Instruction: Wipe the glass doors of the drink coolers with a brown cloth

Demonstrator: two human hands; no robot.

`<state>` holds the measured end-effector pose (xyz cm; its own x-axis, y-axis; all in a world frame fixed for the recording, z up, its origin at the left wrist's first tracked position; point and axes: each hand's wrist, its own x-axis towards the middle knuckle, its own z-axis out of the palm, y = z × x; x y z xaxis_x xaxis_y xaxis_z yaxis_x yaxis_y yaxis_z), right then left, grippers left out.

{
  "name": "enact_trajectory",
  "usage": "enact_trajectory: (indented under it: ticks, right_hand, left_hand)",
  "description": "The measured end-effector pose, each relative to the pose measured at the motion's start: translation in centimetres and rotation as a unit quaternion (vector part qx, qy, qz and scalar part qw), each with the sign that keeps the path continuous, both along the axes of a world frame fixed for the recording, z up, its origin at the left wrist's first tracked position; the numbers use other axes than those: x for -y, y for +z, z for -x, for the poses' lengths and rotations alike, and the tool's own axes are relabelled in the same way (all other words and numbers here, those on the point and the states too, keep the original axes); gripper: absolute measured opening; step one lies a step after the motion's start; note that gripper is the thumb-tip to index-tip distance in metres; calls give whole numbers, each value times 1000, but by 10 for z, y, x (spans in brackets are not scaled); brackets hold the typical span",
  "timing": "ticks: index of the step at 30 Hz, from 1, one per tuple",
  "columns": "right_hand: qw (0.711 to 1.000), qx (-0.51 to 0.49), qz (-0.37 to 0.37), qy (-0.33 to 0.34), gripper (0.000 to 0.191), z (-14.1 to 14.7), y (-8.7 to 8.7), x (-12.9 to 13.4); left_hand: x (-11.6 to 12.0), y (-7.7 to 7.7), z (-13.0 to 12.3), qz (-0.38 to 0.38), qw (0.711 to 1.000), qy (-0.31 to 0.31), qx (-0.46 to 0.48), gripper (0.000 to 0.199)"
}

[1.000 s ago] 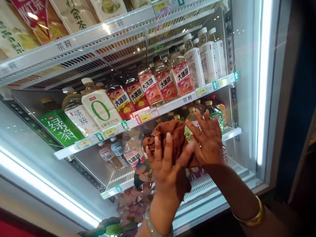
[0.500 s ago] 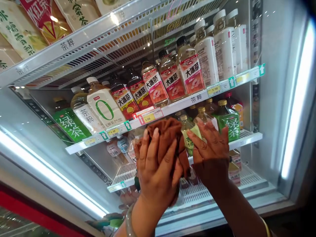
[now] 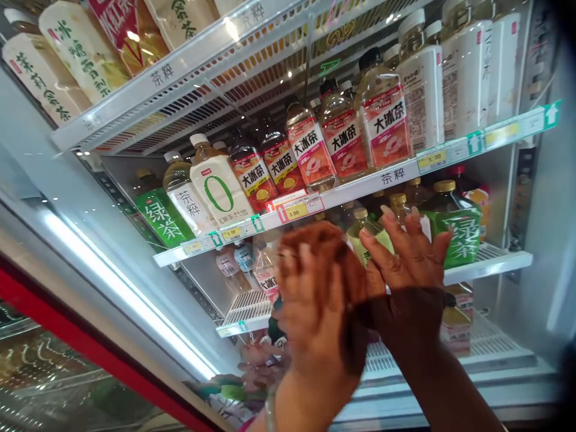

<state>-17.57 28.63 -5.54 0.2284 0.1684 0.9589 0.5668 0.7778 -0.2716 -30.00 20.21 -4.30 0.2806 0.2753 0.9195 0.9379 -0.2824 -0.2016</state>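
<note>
Head view: left hand (image 3: 317,315) (blurred) upright against cloth (image 3: 353,267), right hand (image 3: 407,276) splayed.

Left hand (image 3: 315,312) blurred, seemingly over cloth (image 3: 330,246).

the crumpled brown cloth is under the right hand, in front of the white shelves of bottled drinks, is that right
Not quite: the head view shows the crumpled brown cloth under the left hand, not the right hand. It is in front of the white shelves of bottled drinks.
</note>
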Motion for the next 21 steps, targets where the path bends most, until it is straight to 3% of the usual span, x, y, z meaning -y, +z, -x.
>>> enact_trajectory:
  ticks: [3,9,13,16,21]
  right_hand:
    - [1000,4,-1,6,55,4,1,1]
    - [1000,18,2,11,54,6,-1,3]
    - [1000,5,-1,8,55,7,-2,2]
    - [1000,15,4,7,59,5,-2,3]
    - [998,52,20,-10,67,10,-2,4]
  left_hand:
    - [4,-13,1,33,999,-9,-42,71]
    - [13,11,18,-29,993,67,89,81]
    - [8,-8,5,2,996,70,53,85]
    - [6,-18,9,18,998,59,31,83]
    - [11,1,31,-28,997,46,54,79]
